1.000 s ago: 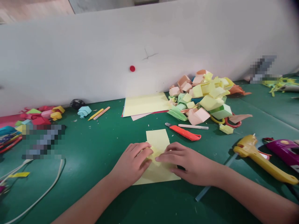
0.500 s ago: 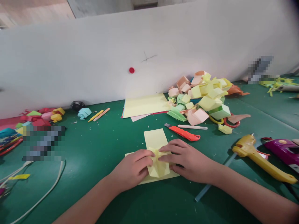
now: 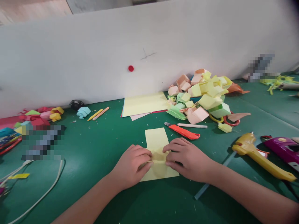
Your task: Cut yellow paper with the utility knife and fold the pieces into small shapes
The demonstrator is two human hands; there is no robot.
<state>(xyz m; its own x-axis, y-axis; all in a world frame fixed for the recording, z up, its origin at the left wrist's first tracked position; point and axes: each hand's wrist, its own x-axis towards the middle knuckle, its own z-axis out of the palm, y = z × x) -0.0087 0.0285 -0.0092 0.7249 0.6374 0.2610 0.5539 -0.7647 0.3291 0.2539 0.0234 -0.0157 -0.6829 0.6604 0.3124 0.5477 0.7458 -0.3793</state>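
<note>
Left hand (image 3: 133, 166) left of yellow paper (image 3: 157, 137), right hand (image 3: 185, 159) right of it; both curled inward, pinching its sides.

On my feed, the pale yellow strip (image 3: 156, 137) looks like smooth, matt paper, as does the sheet (image 3: 158, 176) beneath it. I see crisp, creased paper in the heap of folded shapes (image 3: 207, 96). The green table (image 3: 100, 196) reads smooth to me, with a soft sheen; the white panel (image 3: 93, 62) looks matt. I make out ridged orange-red plastic on the cutter (image 3: 184, 132), its blade metallic, glossy yellow plastic on the glue gun (image 3: 265, 158), and a smooth, translucent glue stick (image 3: 202, 191).
</note>
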